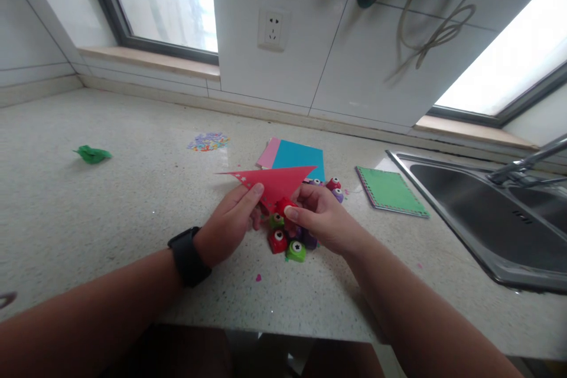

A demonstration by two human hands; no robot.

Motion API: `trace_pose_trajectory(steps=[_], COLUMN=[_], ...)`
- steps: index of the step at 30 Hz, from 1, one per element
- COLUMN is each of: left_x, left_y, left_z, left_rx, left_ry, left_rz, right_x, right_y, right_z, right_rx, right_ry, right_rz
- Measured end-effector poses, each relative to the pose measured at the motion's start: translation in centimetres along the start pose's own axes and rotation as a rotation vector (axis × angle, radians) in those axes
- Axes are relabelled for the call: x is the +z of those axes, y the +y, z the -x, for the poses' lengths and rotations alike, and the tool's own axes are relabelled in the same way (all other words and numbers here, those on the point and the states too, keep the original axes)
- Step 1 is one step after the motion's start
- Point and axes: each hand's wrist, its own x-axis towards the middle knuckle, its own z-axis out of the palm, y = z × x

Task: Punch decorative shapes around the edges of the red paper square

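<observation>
Left hand [237, 211] pinching red paper [286, 180] | right hand [326, 215] pinching red punch [283, 205] at paper's near edge | loose punches [296, 251] just nearside of paper | risk: tilted paper slipping, causing misplaced holes

Red paper [281, 180], seemingly star-patterned; red punch [282, 205].

Forearms [113, 306] in a V, left hand [228, 221] and right hand [330, 218] close, thumbs [253, 194] uppermost

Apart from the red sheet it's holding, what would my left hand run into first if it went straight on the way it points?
Probably the blue sheet beyond the red sheet, though your left hand may be high enough to pass over; depth is unclear.
</observation>
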Motion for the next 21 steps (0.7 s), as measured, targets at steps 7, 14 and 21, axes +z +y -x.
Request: trace_pose_trajectory(steps=[7,14,21], left_x=[-0.4,-0.7,-1.2], left_y=[0.3,-0.1,0.1], left_z=[-0.7,-0.9,-0.9], left_rx=[0.006,-0.006,0.003], left_ry=[0.011,0.017,-0.05], left_rz=[0.13,0.065,-0.153], right_x=[-2.1,-5.1,-7.3], right_y=[-0.6,-2.1,-3.6], right_z=[0.2,0.6,1.3], right_rx=[0.03,0.019,0.176], right_ry=[0.143,0.357,0.358], right_rz=[0.03,0.632,1.285])
